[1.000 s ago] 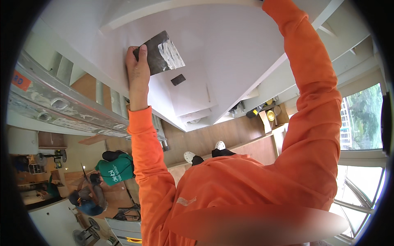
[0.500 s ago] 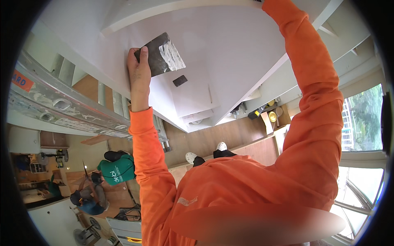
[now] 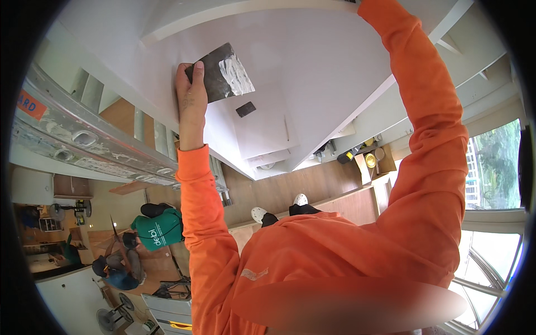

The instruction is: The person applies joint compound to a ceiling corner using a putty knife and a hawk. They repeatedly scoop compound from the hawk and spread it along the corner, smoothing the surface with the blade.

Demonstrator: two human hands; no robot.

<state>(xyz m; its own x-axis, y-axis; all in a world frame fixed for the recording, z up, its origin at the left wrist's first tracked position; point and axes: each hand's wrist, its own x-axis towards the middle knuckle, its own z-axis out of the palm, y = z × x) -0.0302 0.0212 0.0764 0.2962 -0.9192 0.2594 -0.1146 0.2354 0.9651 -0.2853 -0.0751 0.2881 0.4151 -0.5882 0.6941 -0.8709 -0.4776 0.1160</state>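
Note:
My left hand [image 3: 190,92] is closed on a dark, flat putty board [image 3: 215,75], thumb on its upper face and fingers behind. Thick white putty [image 3: 236,76] is spread along the board's right side. The board is held in front of a white cabinet panel [image 3: 324,61]. My right arm [image 3: 430,84] reaches up to the top edge of the picture, near a white shelf edge [image 3: 251,8]; the hand itself is cut off there. Below the board, a small dark rectangle [image 3: 245,109] shows against the white surface; I cannot tell what it is.
A paint-splashed metal ladder [image 3: 84,134] stands at my left. Beneath me are a wooden ledge [image 3: 352,207] and a wood floor [image 3: 273,190]. A yellow-topped container [image 3: 370,161] sits in a box at right. Lower left, people [image 3: 158,230] work among boards, near a fan [image 3: 114,312].
The left hand and putty board have shifted very slightly right in the picture, along with the view. The grip on the board is the same.

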